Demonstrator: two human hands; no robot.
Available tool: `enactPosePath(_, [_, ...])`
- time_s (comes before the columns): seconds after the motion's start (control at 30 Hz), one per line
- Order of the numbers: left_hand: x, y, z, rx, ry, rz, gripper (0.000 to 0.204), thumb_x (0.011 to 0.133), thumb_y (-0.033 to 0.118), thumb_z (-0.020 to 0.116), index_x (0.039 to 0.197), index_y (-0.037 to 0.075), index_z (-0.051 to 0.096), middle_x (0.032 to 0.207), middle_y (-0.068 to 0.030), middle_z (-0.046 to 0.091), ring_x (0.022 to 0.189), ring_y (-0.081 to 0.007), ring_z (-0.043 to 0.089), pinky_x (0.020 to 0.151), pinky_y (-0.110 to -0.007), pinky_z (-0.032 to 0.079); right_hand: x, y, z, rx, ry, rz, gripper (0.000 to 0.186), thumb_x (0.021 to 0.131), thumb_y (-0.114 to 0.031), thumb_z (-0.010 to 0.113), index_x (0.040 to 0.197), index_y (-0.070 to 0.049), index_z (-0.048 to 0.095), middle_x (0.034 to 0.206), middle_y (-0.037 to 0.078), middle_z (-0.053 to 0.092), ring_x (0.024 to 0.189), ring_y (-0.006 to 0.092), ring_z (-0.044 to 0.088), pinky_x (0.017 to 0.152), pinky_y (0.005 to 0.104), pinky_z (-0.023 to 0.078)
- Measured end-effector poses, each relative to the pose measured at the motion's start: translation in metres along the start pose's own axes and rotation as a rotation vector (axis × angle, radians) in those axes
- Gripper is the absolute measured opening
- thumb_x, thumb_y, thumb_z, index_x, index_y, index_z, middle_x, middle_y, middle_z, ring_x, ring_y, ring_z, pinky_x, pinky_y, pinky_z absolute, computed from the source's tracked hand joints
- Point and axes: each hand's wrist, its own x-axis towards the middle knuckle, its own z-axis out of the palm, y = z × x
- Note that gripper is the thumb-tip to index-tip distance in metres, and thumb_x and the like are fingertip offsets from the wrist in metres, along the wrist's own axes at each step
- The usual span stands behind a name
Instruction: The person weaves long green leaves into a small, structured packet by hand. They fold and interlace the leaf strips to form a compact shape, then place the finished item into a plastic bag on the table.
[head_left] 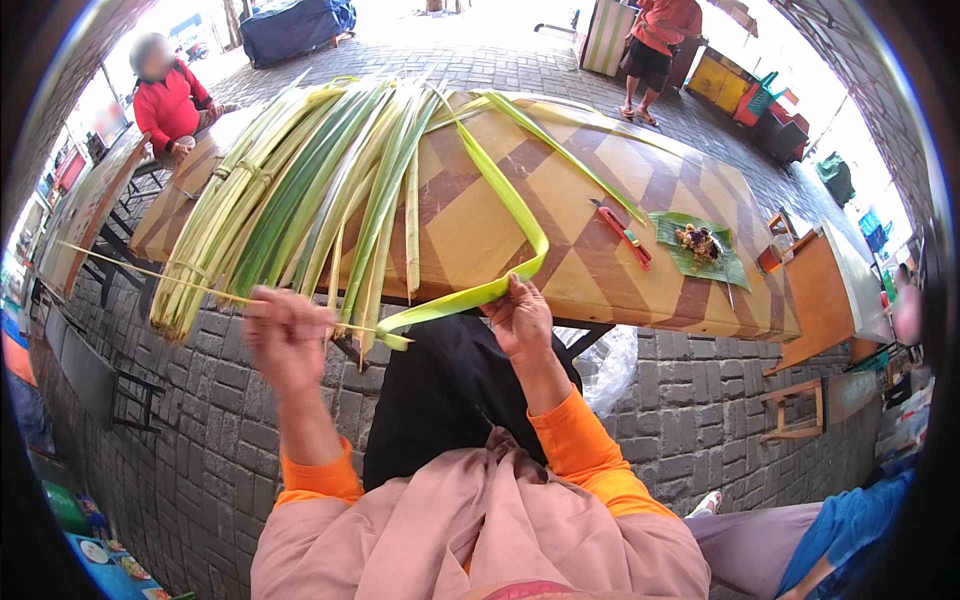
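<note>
My left hand (288,338) pinches a thin pale leaf rib (150,270), whose long end sticks out to the left. A long yellow-green palm leaf strip (455,302) bends between the table and my lap, and my right hand (522,318) is closed on it. The strip's near end, folded or knotted, lies by the rib close to my left hand; how they join is too small to tell. Beyond my left hand, a thick pile of long palm leaves (290,200), partly tied in bundles, lies across the table (470,225) and overhangs its near edge.
On the table's right are a red cutter knife (626,238) and a green leaf with food (703,246). A wooden bench (830,300) stands at the right. A person in red (170,105) sits at far left; another (660,40) stands behind. Someone's legs (760,540) show at lower right.
</note>
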Motion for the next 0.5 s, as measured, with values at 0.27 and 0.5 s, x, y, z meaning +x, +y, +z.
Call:
enactPosePath(0.27, [0.111,0.116,-0.100,1.099,0.465,0.143,0.021,0.095,0.018,0.046,0.080,0.006,0.054,0.063,-0.0032,0.047,0.053,-0.0133,0.041,0.049,-0.026,0.034,-0.008,-0.041,-0.018,-0.014,-0.137,-0.047,0.010,0.094,-0.014,0.048,0.094,-0.005,0.052,0.076,0.008,0.059,0.067,0.0219,0.062,0.064,0.0375,0.054])
enactPosePath(0.5, [0.209,0.083,-0.190,2.066,0.263,0.026,0.029,0.093,0.016,0.037,0.108,0.001,0.057,0.099,-0.0259,0.061,0.094,-0.0397,0.059,0.078,-0.047,0.045,-0.040,-0.022,-0.002,-0.198,-0.232,0.169,0.011,0.095,-0.011,0.046,0.098,-0.002,0.050,0.079,0.011,0.057,0.066,0.0226,0.061,0.063,0.0377,0.054])
